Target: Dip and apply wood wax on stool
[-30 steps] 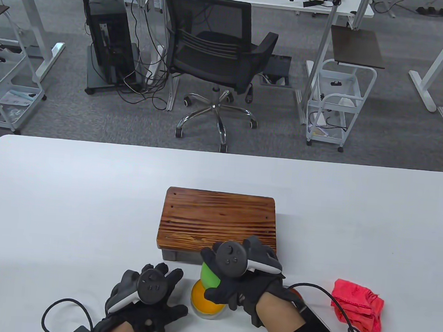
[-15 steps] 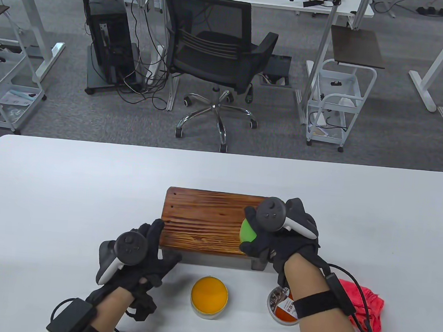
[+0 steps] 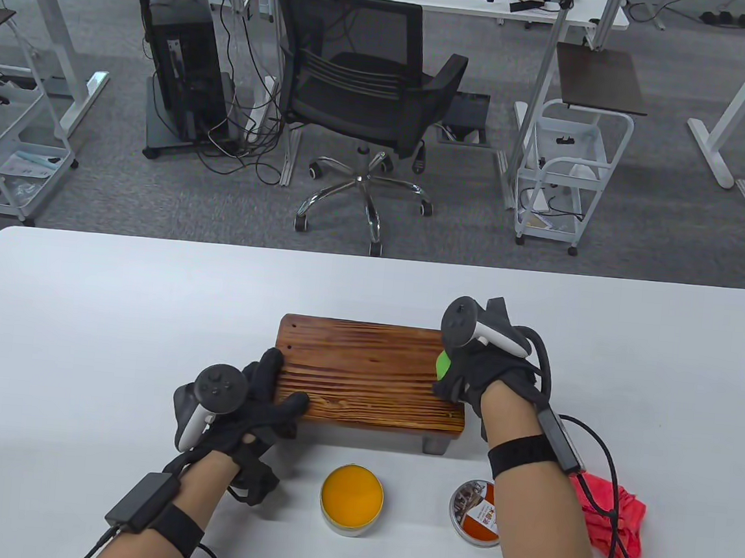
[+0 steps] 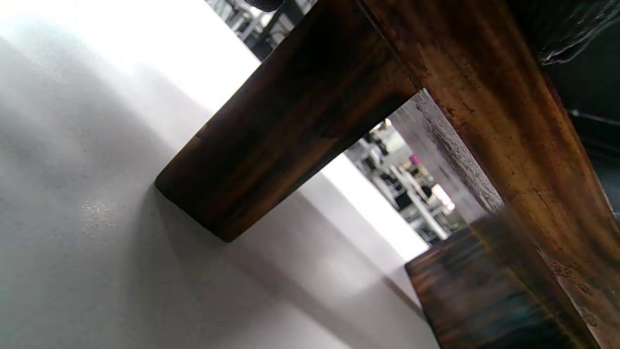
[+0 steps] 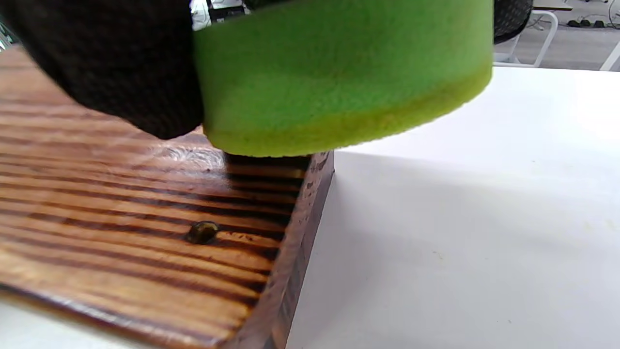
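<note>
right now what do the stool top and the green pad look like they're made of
Stool top: wood, likely stained and glossy, judging by dark grain stripes and sheen. Green pad: looks like soft foam sponge, matte with a fuzzy surface, yellowish along its lower edge.

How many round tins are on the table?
2, maybe more hidden. The open wax tin with orange wax sits in front of the stool. The lid lies to its right, partly under the right forearm, so it's really tin plus lid.

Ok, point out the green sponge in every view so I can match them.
Table view: green sponge under the right hand, at the stool's far right corner.
Left wrist view: not in it.
Right wrist view: top centre, over that corner.
Shared landmark: the stool.
</note>
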